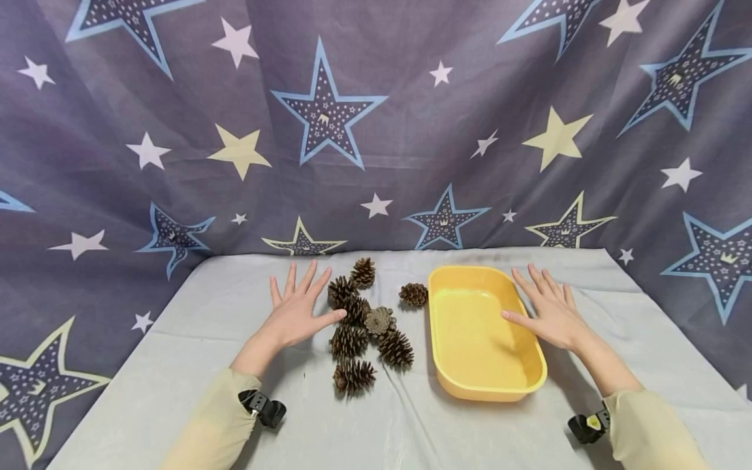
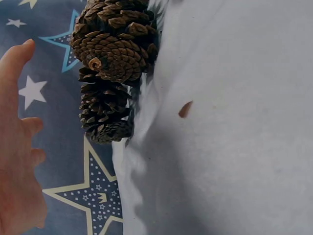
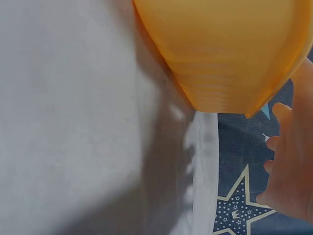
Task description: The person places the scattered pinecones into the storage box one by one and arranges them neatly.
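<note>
Several brown pine cones (image 1: 349,342) lie in a loose cluster on the cloth-covered table, left of the yellow plastic basin (image 1: 487,390). A single pine cone (image 1: 414,294) sits apart, close to the basin's left side. My left hand (image 1: 296,316) is spread flat beside the cluster, its thumb overlapping a cone in the head view. Spread fingers also show on my right hand (image 1: 552,314), whose thumb reaches over the basin's right rim in that view. Neither hand holds anything. In the left wrist view, a large cone (image 2: 115,41) stands out near the hand.
Pale cloth (image 1: 329,431) covers the table, with creases running across it. A small brown scale (image 2: 185,109) lies on it near the cones. Behind hangs a dark curtain (image 1: 399,130) printed with stars. Each wrist carries a small black camera (image 1: 271,412).
</note>
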`<state>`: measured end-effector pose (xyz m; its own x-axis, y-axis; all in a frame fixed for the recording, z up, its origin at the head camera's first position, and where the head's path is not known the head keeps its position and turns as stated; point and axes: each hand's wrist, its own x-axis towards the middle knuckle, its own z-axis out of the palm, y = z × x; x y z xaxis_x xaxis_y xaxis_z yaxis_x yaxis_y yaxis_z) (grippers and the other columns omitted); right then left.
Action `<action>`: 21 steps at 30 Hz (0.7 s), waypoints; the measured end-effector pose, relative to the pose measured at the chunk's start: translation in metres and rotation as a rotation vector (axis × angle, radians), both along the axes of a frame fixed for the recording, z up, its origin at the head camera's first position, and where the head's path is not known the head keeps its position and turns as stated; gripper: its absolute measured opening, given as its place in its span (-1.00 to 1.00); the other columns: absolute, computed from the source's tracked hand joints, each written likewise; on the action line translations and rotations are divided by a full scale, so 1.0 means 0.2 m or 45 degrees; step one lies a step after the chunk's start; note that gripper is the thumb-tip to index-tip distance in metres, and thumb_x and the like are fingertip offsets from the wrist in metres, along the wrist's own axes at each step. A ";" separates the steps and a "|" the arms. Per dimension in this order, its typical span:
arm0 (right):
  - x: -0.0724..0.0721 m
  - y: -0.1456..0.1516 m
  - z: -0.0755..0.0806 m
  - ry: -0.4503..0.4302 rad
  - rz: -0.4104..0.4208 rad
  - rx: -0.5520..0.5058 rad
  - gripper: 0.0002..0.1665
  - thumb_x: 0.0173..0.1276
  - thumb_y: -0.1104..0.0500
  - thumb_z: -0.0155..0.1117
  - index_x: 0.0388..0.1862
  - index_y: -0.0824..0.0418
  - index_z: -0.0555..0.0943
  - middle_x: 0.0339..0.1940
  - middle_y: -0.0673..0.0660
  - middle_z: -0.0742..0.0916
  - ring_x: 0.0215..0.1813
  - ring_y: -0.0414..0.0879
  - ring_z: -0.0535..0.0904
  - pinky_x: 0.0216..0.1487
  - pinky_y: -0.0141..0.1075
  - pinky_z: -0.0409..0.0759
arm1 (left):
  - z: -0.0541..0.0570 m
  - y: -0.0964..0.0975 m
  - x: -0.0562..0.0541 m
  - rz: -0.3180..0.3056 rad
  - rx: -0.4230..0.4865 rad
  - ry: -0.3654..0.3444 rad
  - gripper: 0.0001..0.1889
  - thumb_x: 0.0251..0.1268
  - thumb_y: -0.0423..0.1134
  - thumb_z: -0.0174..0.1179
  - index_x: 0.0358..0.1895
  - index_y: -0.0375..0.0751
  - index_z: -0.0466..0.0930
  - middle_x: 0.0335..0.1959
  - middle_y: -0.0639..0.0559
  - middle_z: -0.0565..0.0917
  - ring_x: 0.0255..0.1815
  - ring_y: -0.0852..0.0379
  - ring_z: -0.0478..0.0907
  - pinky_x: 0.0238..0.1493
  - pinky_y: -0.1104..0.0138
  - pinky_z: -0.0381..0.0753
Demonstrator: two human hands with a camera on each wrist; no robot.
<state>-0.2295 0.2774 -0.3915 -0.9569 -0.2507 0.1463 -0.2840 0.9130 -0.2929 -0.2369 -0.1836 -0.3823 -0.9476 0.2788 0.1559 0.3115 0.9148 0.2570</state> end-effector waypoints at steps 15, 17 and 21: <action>0.01 -0.01 0.00 0.017 0.003 -0.036 0.00 0.20 -0.29 0.08 0.47 -0.06 -0.14 0.47 0.28 -0.05 0.43 0.33 -0.21 0.22 0.38 -0.35 | 0.00 -0.01 0.02 -0.001 0.007 0.016 -0.06 0.04 0.48 -0.13 0.43 0.02 -0.05 0.47 -0.04 -0.21 0.41 -0.24 -0.53 0.14 -0.10 -0.85; 0.00 -0.01 -0.01 0.009 0.005 -0.052 0.00 0.20 -0.28 0.09 0.47 -0.06 -0.15 0.47 0.28 -0.04 0.43 0.32 -0.20 0.22 0.38 -0.33 | 0.00 -0.01 0.01 -0.002 0.009 0.018 -0.06 0.03 0.48 -0.13 0.43 0.02 -0.06 0.47 -0.05 -0.20 0.41 -0.25 -0.51 0.15 -0.12 -0.82; 0.00 -0.02 -0.01 0.000 0.014 -0.091 -0.02 0.22 -0.25 0.09 0.47 -0.03 -0.14 0.46 0.31 0.01 0.42 0.31 -0.15 0.25 0.34 -0.25 | -0.01 0.00 0.01 -0.007 0.019 0.020 -0.06 0.03 0.48 -0.12 0.43 0.04 -0.07 0.46 -0.06 -0.17 0.41 -0.27 -0.47 0.17 -0.14 -0.79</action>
